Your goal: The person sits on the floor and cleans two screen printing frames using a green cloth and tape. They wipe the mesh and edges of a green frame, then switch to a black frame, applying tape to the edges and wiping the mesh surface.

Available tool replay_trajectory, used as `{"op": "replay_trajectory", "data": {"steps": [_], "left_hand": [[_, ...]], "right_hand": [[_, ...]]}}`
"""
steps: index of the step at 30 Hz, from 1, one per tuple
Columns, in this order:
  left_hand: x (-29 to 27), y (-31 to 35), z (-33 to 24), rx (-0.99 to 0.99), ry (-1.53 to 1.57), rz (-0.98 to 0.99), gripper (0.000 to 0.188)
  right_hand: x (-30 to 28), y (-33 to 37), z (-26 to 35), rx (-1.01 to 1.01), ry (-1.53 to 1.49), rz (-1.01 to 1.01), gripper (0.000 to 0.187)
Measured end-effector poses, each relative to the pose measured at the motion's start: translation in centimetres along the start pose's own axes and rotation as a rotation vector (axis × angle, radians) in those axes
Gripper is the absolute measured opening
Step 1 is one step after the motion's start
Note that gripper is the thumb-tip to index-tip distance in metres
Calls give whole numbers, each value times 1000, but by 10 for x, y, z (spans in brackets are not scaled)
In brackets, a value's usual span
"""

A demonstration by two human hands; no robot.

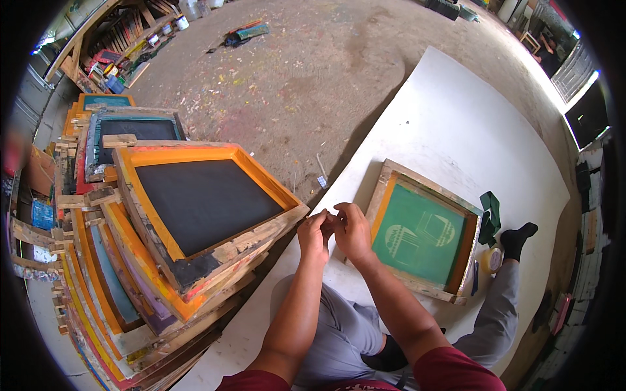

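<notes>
Whatever the left hand (314,233) and right hand (352,229) pinch between their fingertips is too small to make out. The stack of wooden screen frames (150,260) hides its lower layers, and the shelf clutter (120,49) blurs at the rim.

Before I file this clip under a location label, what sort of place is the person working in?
Most likely a screen-printing workshop. A stack of wooden printing frames sits at the person's left, a frame with green mesh lies on a white sheet, and the dirt floor is flecked with paint.
</notes>
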State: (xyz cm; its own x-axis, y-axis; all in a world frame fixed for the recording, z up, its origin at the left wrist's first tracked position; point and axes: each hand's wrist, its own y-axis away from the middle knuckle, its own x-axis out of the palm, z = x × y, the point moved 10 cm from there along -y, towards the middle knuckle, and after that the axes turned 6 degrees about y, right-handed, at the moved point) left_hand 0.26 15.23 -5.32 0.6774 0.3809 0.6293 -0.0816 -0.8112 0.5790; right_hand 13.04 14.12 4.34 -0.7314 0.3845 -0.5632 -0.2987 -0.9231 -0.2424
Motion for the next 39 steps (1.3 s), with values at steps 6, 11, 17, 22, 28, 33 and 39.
{"op": "replay_trajectory", "data": {"steps": [6, 11, 17, 22, 28, 33, 39], "left_hand": [[-2, -1, 4, -55, 57, -6, 4], [-6, -2, 7, -53, 27, -50, 10], [-8, 2, 2, -21, 9, -99, 17], [-12, 1, -2, 11, -131, -129, 18], [-9, -1, -3, 40, -164, -149, 22], [-30, -12, 8, 15, -219, -237, 27], [-43, -26, 18, 34, -355, -246, 35]], "right_hand": [[-1, 5, 3, -28, 74, -44, 17], [2, 9, 17, -221, 180, -122, 15], [6, 10, 25, -286, 228, -132, 14], [18, 7, 12, -207, 273, -23, 15], [35, -11, -14, 17, 189, 89, 12], [79, -42, -44, 250, 236, 292, 14], [89, -56, -63, 191, 167, 133, 20]]}}
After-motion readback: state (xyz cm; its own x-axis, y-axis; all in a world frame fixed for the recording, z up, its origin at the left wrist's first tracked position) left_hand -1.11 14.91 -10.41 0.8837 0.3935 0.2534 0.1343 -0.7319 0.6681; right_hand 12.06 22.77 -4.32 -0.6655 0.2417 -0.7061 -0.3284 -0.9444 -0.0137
